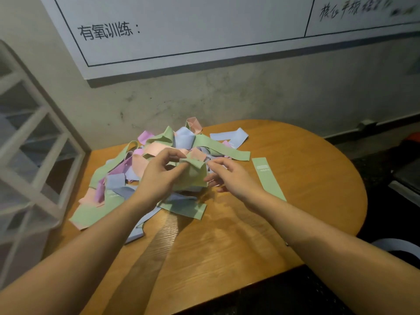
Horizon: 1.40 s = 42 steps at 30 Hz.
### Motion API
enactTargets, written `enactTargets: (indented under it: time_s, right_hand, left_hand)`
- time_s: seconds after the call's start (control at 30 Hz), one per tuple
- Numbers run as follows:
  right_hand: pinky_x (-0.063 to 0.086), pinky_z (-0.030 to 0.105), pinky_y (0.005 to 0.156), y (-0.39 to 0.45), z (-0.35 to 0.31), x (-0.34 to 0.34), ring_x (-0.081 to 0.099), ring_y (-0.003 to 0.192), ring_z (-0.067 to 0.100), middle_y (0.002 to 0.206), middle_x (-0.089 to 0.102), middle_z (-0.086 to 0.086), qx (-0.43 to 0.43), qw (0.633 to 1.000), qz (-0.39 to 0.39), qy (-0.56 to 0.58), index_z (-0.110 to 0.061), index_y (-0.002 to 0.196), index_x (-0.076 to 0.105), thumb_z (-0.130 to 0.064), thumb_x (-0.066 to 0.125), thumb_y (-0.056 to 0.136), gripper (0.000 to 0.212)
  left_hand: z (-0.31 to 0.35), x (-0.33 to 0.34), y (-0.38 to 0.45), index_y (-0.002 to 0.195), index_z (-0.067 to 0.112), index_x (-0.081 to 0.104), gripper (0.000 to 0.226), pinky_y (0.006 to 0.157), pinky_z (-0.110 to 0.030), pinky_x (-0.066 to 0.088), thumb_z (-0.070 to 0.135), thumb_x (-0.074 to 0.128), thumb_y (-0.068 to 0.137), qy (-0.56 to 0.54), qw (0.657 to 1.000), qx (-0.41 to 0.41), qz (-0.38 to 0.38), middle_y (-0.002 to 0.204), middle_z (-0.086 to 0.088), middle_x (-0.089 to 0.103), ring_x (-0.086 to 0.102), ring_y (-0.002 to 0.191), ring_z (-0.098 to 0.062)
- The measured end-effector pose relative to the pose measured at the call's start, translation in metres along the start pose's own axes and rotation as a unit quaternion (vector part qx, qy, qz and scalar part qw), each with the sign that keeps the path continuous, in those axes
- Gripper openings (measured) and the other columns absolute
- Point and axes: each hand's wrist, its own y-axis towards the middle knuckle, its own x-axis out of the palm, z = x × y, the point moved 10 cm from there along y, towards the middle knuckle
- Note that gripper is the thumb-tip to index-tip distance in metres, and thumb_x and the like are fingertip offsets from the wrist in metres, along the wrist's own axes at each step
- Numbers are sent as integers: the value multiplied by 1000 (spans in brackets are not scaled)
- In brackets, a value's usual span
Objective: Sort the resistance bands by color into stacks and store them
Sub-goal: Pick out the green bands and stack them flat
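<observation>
Left hand [159, 172] and right hand [229, 176] both pinch one green band [193, 172] (crumpled) above the mixed pile [141, 160].

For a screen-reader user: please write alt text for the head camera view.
Both hands, left hand and right hand, hold a crumpled green band above a mixed pile of bands on a wooden table. One flat green band lies apart, right of the pile.
</observation>
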Motion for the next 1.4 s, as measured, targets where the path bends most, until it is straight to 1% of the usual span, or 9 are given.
enactTargets:
  time_s: [0.23,0.43,0.57,0.67,0.87,1.07,1.17,1.3,1.4]
  right_hand:
    - [55,23,91,-19,-39,24,64,116,11,121,69,4,-117,993,-14,30,-26,122,63,-14,71,93,32]
    - [55,21,74,-24,-62,24,66,84,6,97,73,2,-108,994,21,9,-18,99,72,-9,73,91,12]
    - [58,24,74,-27,-77,22,69,86,11,94,75,2,-101,995,13,18,-19,93,73,-9,72,92,10]
    - [58,27,72,-30,-88,23,68,83,11,90,72,1,-91,996,-3,26,-19,95,73,-11,70,93,8]
    - [55,24,66,-38,-111,33,67,77,9,94,70,2,-78,994,-63,42,-15,100,71,-12,68,94,8]
    - [49,23,64,-36,-119,25,62,80,14,101,68,6,-56,995,-50,64,-10,111,72,-15,67,95,18]
    - [50,23,63,-33,-112,18,63,78,13,112,66,-1,-44,995,-40,86,-13,108,71,-15,66,95,14]
    - [46,29,61,-30,-104,5,61,71,17,89,71,2,-30,997,-19,75,-22,96,70,-13,63,96,11]
    - [44,24,53,-30,-104,-9,61,62,13,79,70,1,-35,999,15,13,-22,93,69,-13,61,96,13]
  left_hand:
    - [-1,-4,-17,90,27,69,14,66,-34,53,14,74,89,-200,978,-64,-2,94,-7,71,66,83,-21]
    - [13,-5,-29,93,20,67,13,54,-24,49,8,71,91,-208,977,-33,12,85,4,65,61,70,-11]
    - [5,-6,-32,111,23,66,30,73,-40,57,30,79,84,-211,976,-58,-16,106,-2,67,69,87,-21]
    - [7,0,-37,123,31,60,52,83,-36,59,46,79,77,-166,984,-47,-50,123,3,65,68,106,-15]
    - [12,25,-46,126,47,49,54,84,-27,58,33,77,83,-137,980,-37,-140,122,22,63,67,104,-3]
    - [-40,45,-57,135,47,33,76,88,-6,43,24,83,82,132,969,5,-208,134,15,40,47,122,-5]
    - [-69,36,-61,147,40,33,85,93,-16,49,23,82,80,254,949,-7,-186,138,18,34,48,119,-8]
    - [-88,14,-59,145,33,44,68,98,-33,50,27,77,86,267,956,-38,-115,131,14,50,51,115,-8]
    - [-88,-15,-56,119,34,63,28,80,-32,54,30,71,92,245,968,-47,-36,101,12,65,61,90,-8]
